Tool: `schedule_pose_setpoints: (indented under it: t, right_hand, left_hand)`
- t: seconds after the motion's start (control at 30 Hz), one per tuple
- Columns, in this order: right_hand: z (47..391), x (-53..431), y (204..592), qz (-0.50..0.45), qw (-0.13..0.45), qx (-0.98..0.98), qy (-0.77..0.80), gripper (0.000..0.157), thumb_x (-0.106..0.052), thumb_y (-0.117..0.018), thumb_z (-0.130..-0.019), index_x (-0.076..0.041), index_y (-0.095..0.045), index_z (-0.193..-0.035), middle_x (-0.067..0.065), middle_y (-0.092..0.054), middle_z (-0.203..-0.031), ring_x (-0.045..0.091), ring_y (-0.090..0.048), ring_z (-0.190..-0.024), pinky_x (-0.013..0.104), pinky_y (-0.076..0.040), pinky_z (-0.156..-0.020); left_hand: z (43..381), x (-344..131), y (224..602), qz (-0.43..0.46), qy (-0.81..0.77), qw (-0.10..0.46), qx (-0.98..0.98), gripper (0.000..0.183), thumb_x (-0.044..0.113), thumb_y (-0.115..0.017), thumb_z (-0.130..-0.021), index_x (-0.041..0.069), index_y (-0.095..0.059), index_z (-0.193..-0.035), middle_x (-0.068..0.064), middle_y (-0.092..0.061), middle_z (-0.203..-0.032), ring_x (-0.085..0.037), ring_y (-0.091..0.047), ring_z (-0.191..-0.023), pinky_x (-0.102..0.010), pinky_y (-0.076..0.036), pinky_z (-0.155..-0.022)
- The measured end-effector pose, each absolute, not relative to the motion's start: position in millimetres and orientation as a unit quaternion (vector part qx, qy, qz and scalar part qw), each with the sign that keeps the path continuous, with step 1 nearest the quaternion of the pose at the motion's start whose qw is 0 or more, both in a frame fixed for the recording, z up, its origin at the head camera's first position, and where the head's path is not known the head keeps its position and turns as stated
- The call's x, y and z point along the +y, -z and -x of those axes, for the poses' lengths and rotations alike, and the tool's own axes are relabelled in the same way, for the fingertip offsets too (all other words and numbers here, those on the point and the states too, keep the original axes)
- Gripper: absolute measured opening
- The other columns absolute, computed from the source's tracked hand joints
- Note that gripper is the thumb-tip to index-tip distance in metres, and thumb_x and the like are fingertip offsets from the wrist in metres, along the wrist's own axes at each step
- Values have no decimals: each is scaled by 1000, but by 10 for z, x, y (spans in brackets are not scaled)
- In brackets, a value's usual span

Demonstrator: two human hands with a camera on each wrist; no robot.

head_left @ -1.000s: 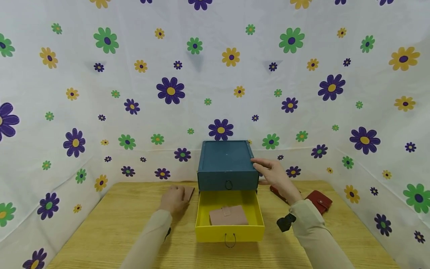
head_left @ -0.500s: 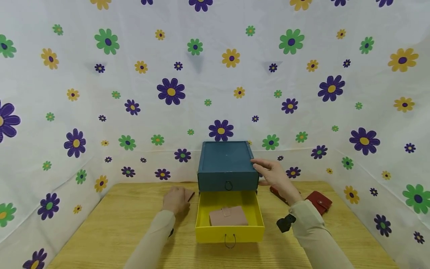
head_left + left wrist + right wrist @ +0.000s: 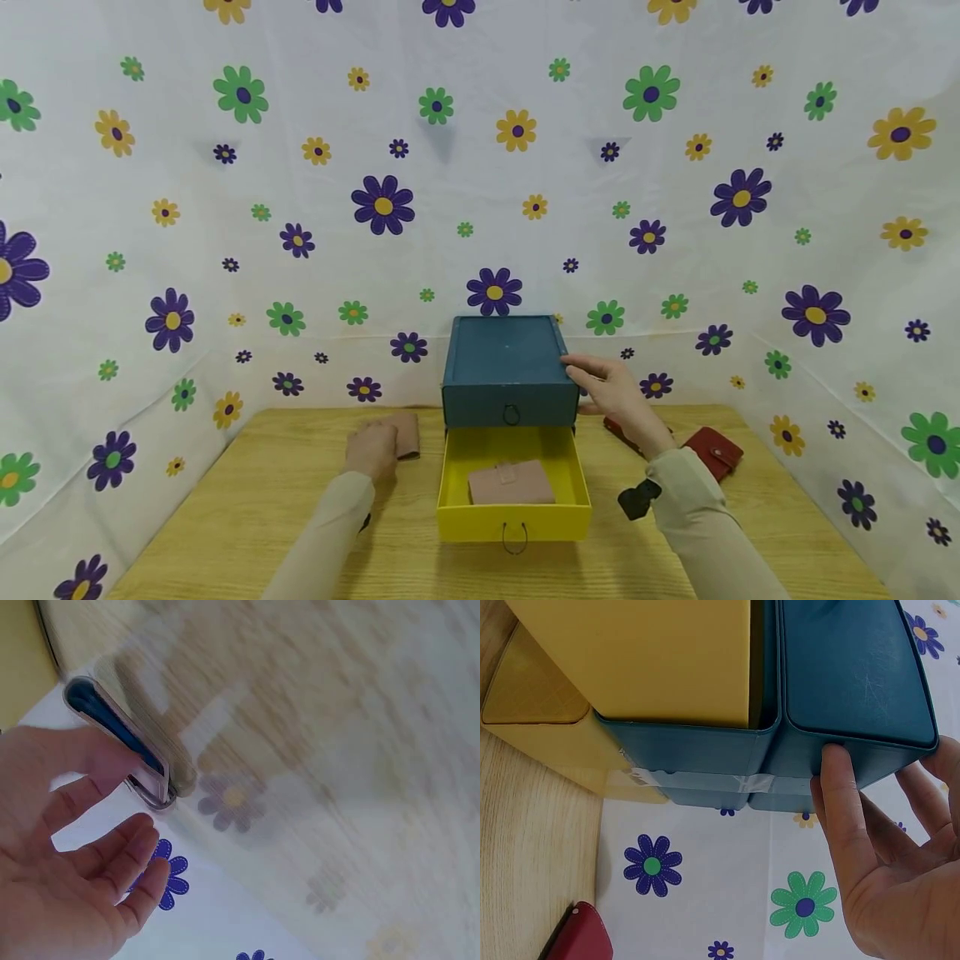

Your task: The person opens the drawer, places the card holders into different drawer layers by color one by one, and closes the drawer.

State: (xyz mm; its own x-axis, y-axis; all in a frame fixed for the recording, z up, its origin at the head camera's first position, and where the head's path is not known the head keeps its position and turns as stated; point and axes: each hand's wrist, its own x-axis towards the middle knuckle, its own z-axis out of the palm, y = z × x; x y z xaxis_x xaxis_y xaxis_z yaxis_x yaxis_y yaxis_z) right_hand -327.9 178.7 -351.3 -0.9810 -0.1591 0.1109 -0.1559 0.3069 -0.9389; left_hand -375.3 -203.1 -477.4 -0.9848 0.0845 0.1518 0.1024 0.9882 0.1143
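Note:
My left hand pinches a small pink wallet between thumb and forefinger, left of the drawer box. In the left wrist view the wallet appears edge-on, slightly parted, with blue inside; the other fingers of the left hand are off it. My right hand touches the right side and top edge of the blue drawer box. Its fingers are fairly straight against the box in the right wrist view. Below, the yellow drawer is pulled out, and another pink wallet with a strap lies inside.
Right of the box, a red snap wallet lies on the wooden table. A second red item is partly hidden behind my right wrist. A flower-patterned white cloth hangs around the back and sides.
My left hand has shifted left with the pink wallet, which has turned and stands farther from the box. My right hand has stayed on the blue box.

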Motion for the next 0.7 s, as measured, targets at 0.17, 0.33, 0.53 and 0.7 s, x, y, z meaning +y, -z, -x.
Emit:
schedule_pose_setpoints:
  t: [0.17,0.33,0.53,0.7]
  right_hand:
    - [3277,1789,3513,98,1,807,582,43,-29,-51,-103,-15,-52,-143,16,-41,-153,43,-46,-134,51,-53,-89]
    - [3275,1792,3517,98,0,806,583,43,-28,-51,-103,-15,-52,-143,17,-41,-153,43,-45,-134,53,-52,-90]
    - [3270,1792,3514,98,-1,808,581,43,-28,-51,-103,-15,-52,-143,17,-41,-153,43,-46,-133,52,-53,-90]
    - [3272,1793,3510,96,-2,808,581,43,-28,-51,-103,-15,-52,-143,17,-41,-152,43,-47,-133,51,-54,-89]
  left_hand:
    - [3795,-2040,4805,8,97,67,-993,30,32,-67,-86,3,-67,-93,-19,-70,-100,-42,-64,-98,-62,-45,-94]
    - [3851,-1952,4839,-12,132,43,-990,24,41,-62,-88,17,-62,-92,-9,-70,-94,-36,-63,-87,-71,-40,-90]
    - [3834,-1886,4836,-29,129,26,-991,25,38,-69,-84,14,-62,-82,-9,-70,-90,-33,-62,-83,-67,-37,-95]
    - [3810,-1894,4823,-35,120,11,-992,37,42,-74,-81,7,-68,-87,-17,-72,-104,-38,-63,-92,-64,-31,-101]
